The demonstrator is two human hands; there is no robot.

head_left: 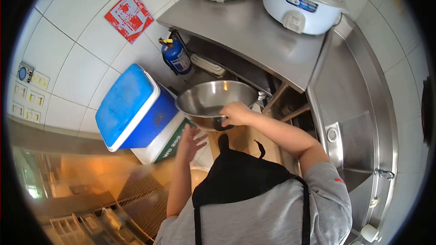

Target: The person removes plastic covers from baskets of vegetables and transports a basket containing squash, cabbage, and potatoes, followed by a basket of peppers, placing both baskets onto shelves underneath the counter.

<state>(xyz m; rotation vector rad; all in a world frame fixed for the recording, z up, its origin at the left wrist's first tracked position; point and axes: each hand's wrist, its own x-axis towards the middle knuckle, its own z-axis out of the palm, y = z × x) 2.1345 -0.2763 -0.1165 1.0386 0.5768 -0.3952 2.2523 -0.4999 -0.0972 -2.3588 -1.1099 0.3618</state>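
Note:
A large steel bowl (195, 95) is in front of me, slightly tilted, and its inside looks empty. My right hand (236, 113) grips the near rim of the bowl, fingers closed over the edge. Lower and to the left, my left hand (191, 144) is raised with its fingers spread, holding nothing and apart from the bowl. A blue cooler box (131, 104) stands just left of the bowl, on top of a white and green box (170, 147).
Behind the bowl stands a steel table (227, 22) bearing a white cooker (295, 11) under plastic. A blue cylinder (176, 56) stands by the wall. A steel sink (354, 127) runs along the right. At lower left are a perforated metal surface (143, 199) and frying baskets (68, 229).

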